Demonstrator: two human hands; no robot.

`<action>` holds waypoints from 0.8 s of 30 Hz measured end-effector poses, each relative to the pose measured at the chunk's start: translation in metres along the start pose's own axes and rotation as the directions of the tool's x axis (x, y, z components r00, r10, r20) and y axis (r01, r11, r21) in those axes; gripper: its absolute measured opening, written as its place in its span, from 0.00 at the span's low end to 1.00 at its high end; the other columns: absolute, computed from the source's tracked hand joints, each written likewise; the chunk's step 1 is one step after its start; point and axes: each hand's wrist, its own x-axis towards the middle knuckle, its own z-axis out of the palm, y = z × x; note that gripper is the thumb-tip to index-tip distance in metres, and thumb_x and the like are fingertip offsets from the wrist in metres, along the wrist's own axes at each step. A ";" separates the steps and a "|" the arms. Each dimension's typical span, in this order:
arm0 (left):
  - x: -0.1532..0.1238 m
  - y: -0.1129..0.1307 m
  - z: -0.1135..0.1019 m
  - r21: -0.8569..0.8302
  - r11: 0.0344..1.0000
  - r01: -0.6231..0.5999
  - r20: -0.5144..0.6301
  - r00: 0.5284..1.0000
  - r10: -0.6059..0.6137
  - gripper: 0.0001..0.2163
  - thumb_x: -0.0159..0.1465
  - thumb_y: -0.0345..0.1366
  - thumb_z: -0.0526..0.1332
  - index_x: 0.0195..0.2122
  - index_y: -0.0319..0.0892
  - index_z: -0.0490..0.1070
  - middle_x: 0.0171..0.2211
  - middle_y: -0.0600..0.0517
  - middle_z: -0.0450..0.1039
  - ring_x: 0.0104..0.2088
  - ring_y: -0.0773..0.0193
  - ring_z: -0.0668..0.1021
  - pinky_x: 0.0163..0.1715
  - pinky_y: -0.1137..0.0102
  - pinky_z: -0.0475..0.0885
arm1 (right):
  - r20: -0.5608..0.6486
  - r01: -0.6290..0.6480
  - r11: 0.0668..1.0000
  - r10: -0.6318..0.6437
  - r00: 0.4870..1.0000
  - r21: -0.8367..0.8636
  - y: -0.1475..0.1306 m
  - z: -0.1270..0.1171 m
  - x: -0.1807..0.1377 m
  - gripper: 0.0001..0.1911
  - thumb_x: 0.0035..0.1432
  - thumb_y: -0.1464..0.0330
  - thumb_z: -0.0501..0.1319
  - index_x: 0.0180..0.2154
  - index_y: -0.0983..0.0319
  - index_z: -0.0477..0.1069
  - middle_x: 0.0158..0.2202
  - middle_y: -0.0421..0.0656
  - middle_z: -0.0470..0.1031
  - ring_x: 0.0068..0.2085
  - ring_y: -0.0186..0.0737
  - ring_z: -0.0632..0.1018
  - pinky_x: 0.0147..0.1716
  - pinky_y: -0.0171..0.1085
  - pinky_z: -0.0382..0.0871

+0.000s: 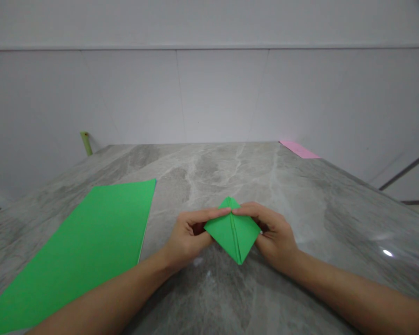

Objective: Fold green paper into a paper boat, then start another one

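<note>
Grey marbled worktop [300,195] under everything. One large green sheet [91,242] flat on its left part, long axis running from near left to far right. One folded green paper [232,235] near the worktop's middle, touching the surface or just above it, cannot tell which. Kite-shaped, long axis along the centre crease, sharper tip toward the person, blunter tip away. Two hands, left hand [186,237] and right hand [275,235], pinching its side corners, forefingers meeting near the far tip. One pink sheet [298,150] at the far right edge. One small green tube [86,143] far left.
</note>
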 end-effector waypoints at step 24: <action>0.002 0.000 0.005 0.034 0.991 0.132 -0.162 0.979 -0.125 0.15 0.57 0.33 0.70 0.46 0.41 0.80 0.42 0.46 0.82 0.41 0.57 0.84 0.43 0.66 0.79 | 0.091 -0.318 0.929 0.306 0.948 0.189 -0.008 0.007 -0.002 0.15 0.63 0.69 0.61 0.51 0.58 0.65 0.33 0.41 0.82 0.30 0.37 0.81 0.28 0.33 0.76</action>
